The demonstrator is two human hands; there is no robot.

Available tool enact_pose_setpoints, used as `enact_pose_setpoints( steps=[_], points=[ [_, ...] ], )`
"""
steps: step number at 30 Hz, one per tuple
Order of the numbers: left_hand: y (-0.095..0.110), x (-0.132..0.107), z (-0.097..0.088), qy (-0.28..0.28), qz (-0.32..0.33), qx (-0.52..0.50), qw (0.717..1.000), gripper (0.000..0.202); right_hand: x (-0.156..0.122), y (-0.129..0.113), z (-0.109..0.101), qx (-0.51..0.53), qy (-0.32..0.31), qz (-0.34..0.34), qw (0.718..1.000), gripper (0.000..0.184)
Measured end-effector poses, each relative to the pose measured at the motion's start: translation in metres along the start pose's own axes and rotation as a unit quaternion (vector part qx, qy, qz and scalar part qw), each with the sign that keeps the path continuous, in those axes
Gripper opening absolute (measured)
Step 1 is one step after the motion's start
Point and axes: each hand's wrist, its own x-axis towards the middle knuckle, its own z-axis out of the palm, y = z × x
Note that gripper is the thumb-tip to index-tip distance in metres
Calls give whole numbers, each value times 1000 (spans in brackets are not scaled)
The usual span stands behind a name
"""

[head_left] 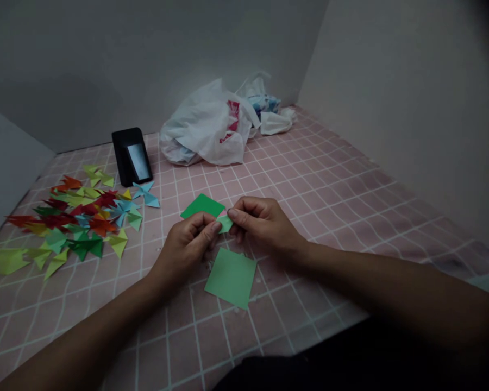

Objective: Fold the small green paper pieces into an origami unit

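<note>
A small folded piece of light green paper (225, 223) is pinched between my two hands above the cloth. My left hand (189, 239) grips its left end, and my right hand (264, 224) holds the right end between thumb and fingers. Just below the hands lies a flat light green paper square (231, 278). Behind my left hand rests a darker green paper sheet (202, 205), partly covered by the fingers. To the left spreads a heap of folded paper pieces (83, 212) in red, orange, yellow, blue and green.
The surface bears a pink cloth with white grid lines (309, 187). A black phone-like device (132, 157) leans near the back wall. White plastic bags (207, 125) lie at the back middle, with a blue-patterned packet (264, 103) behind. Walls rise at the back and sides.
</note>
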Motion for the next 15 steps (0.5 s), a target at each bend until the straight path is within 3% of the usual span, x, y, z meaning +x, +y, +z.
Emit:
enact_pose_setpoints(
  steps=[6,11,15],
  points=[
    [-2,2,-2,12,21,39,999,26,3,2,-3,-13,-23,-10,1000,32],
    [-2,1,-4,18,54,127,990,26,3,6,-1,1,-53,33,998,29],
    [-1,1,-5,15,67,157,985,26,1,5,-1,-27,-30,22,999,30]
  ],
)
